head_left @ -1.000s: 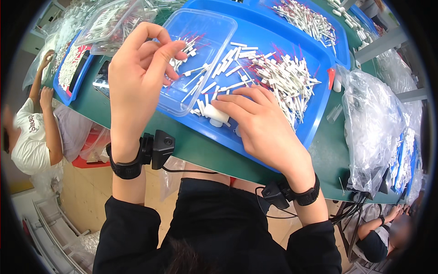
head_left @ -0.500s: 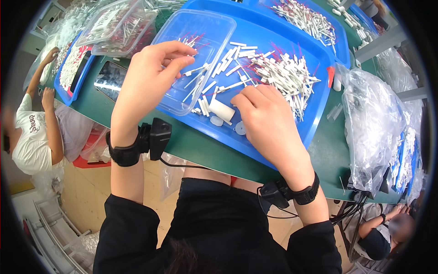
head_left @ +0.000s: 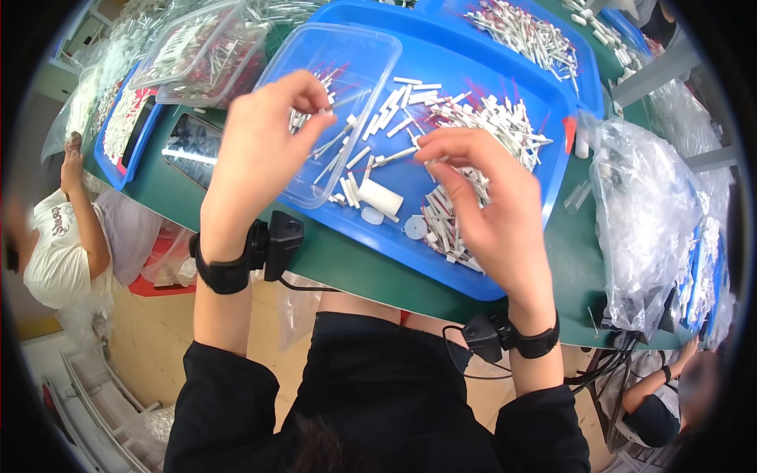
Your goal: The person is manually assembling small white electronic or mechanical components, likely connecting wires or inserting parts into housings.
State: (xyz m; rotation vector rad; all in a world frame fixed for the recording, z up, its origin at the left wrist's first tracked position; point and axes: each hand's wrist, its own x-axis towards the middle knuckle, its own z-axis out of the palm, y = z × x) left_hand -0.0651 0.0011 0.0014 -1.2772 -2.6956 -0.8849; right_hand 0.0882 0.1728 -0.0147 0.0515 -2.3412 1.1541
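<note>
My left hand [head_left: 264, 154] hovers over a clear plastic box [head_left: 303, 191] inside a blue tray [head_left: 520, 63]. Its thumb and index finger are drawn in toward each other. A thin, pale, blurred streak shows by the fingertips, and I cannot make out what they hold. My right hand [head_left: 501, 193] is above the tray's right part, thumb and index bent into a pinch; whatever is between them is too small to name. Near those fingertips ends a thin white stick [head_left: 394, 158]. White pieces with thin red wires [head_left: 516, 130] are heaped behind and beneath the right hand.
A white cylinder [head_left: 380, 195] and a translucent disc [head_left: 414, 227] lie in the tray. Left are a phone [head_left: 189, 150] and a filled clear container [head_left: 197, 55]. A bulging plastic bag [head_left: 646, 213] stands right. Co-workers sit at both sides of the green table [head_left: 355, 248].
My right hand has lifted and turned, moving right and uncovering more white pieces beneath it. My left hand has shifted slightly, with its fingertips a little lower and to the left.
</note>
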